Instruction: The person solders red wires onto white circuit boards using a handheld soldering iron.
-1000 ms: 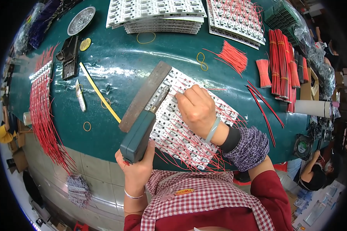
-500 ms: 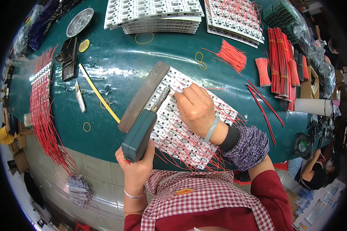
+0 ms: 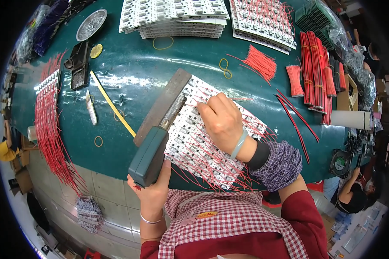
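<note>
My left hand [image 3: 157,188] is wrapped round the green handle of a soldering gun [image 3: 148,156]. The gun's metal barrel reaches up over the left side of a white circuit board panel [image 3: 176,143], which lies tilted on the table. Many red wires stand off the panel's lower and right parts. Over the panel's upper middle, my right hand [image 3: 222,121] is closed in a pinch; a thin red wire [image 3: 243,99] sticks out on both sides of it. A dark flat metal bar [image 3: 157,105] lies along the panel's left edge, next to the gun's barrel.
Stacked panels [image 3: 173,17] and a wired panel stack [image 3: 263,23] stand at the back. Red wire bundles [image 3: 312,71] lie at right, with a white roll [image 3: 352,119]. Leftward are a wired panel [image 3: 48,103], a black stand [image 3: 78,69], a yellow strip [image 3: 112,103] and a metal dish [image 3: 91,25].
The soldering gun has moved slightly left and down, its tip shifting from near my right fingers toward the metal bar. My right hand has hardly moved.
</note>
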Tool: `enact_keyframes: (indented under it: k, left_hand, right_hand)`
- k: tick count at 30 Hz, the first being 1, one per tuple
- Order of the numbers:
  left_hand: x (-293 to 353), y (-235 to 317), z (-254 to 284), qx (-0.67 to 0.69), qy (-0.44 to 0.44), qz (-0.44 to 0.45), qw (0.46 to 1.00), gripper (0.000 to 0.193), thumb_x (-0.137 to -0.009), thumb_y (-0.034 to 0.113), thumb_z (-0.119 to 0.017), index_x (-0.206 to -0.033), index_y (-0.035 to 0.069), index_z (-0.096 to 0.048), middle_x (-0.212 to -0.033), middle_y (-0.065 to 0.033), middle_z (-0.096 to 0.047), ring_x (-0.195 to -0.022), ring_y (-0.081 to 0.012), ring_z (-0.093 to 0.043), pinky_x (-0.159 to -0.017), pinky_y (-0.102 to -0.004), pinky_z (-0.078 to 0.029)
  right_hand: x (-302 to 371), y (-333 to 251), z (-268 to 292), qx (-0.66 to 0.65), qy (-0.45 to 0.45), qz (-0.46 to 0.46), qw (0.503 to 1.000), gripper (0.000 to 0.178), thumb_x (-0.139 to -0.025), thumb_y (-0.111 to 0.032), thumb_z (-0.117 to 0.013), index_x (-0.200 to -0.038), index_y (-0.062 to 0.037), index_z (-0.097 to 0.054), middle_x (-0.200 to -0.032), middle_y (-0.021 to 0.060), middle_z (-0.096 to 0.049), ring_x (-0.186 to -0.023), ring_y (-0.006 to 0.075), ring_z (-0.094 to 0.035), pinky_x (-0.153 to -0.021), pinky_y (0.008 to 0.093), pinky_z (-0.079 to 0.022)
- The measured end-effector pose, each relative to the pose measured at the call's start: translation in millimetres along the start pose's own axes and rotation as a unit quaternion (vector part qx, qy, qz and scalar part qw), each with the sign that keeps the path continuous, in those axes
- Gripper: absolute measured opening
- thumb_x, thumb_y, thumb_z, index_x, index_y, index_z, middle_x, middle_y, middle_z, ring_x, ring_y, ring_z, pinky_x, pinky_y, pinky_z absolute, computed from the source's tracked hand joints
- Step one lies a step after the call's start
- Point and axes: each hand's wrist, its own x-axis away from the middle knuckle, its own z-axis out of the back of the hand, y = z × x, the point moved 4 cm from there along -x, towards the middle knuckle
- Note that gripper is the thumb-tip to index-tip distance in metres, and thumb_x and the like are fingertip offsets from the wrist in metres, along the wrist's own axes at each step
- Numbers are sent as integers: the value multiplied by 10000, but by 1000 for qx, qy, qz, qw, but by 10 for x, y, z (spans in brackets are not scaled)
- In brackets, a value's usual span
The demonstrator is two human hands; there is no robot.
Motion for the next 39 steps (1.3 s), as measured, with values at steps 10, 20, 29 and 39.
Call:
enact_keyframes:
  k: [10, 20, 29, 39]
  left_hand:
    - [72, -45, 12, 33, 28, 26, 999, 324, -795, -51, -768, -1111, -53, -700, -894, -70, -702, -622, -76, -589, -528, -217, -454]
    - [72, -39, 18, 25, -2, 37, 999, 266, -797, -28, -776, -1049, -47, -692, -834, -52, -686, -603, -84, -587, -527, -232, -455]
    - [87, -12, 45, 16, -36, 86, 996, 216, -802, 8, -796, -997, -36, -713, -890, -52, -717, -760, -89, -626, -672, -260, -496]
    - [111, -117, 111, 10, 17, 31, 999, 231, -808, -70, -725, -1032, -44, -675, -788, -53, -632, -580, -93, -558, -521, -234, -429]
  right_hand:
    - [-7, 20, 27, -21, 54, -13, 998, 159, -771, 28, -738, -899, -28, -663, -757, 69, -519, -728, 254, -539, -631, 382, -434]
    - [10, 28, 24, -14, 38, -13, 999, 146, -771, 25, -734, -897, -15, -674, -756, 67, -506, -738, 252, -535, -647, 383, -427]
    - [25, 11, 13, -1, 14, -2, 1000, 176, -748, 13, -720, -921, -5, -691, -776, 72, -520, -771, 255, -547, -661, 383, -441]
    - [9, 3, 16, -5, 20, 0, 1000, 202, -730, 15, -706, -931, -3, -690, -793, 77, -522, -786, 259, -546, -674, 385, -451]
